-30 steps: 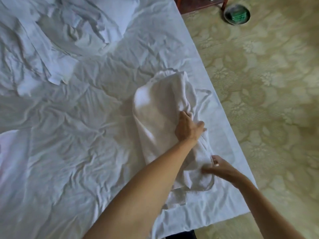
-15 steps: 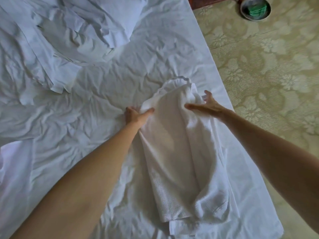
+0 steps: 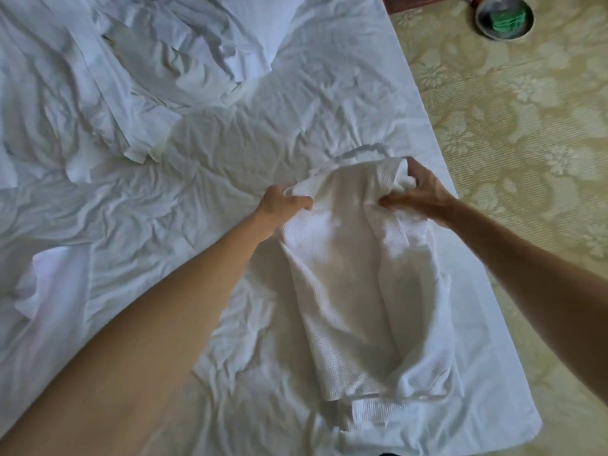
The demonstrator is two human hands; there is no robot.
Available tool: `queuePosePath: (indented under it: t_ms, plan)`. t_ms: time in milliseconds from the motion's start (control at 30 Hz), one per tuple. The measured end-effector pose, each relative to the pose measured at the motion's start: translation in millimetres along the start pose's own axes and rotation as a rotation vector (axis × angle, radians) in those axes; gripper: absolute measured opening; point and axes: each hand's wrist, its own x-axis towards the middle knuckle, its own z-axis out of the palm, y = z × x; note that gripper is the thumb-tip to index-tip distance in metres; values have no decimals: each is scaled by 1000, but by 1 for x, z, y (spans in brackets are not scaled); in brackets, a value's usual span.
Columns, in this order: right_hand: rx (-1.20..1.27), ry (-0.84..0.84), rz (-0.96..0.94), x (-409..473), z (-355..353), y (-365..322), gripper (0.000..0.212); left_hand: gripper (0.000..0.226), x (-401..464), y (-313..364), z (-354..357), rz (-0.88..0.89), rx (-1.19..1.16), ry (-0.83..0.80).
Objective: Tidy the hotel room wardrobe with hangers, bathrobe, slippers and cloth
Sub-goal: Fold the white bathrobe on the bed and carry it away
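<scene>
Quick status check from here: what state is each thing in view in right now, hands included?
White waffle-weave bathrobe: loosely folded lengthwise on the bed, far end gripped at both corners.
Left hand: grips the robe's far left corner.
Right hand: grips the far right corner.
White bed sheet: wrinkled.
White bedding heap: crumpled, unfolded.
Round metal bin: on the carpet, open, green item inside.

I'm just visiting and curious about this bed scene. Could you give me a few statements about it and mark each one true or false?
1. Both hands grip the far end of the white waffle-weave bathrobe. True: left hand, right hand.
2. The bathrobe hangs on a hanger. False: it lies on the wrinkled white bed sheet.
3. A round bowl holding something green sits on the patterned floor. True.
4. The right hand is empty. False: it clutches bathrobe fabric.
</scene>
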Motion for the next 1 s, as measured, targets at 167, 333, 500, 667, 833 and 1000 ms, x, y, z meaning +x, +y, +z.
queuePosePath:
  t_ms: [167,333,500,667,833,1000]
  plan:
    - [-277,105,-299,-113,-12,-24,72,18,-109,3,-7,224,93,-133]
    - [-500,115,-381,-240,-3,25,70,17,-207,-61,32,292,207,-280]
    - [-646,7,-460,-314,32,98,73,31,-257,-154,93,280,435,-334]
    - [-774,-138,-446,-339,60,148,98,31,-262,-209,120,348,619,-341]
    - [-506,-143,-366,-358,51,132,85,23,-275,-198,113,184,426,-286]
    - [-59,223,70,-336,46,95,99,80,-253,-182,103,-103,176,96]
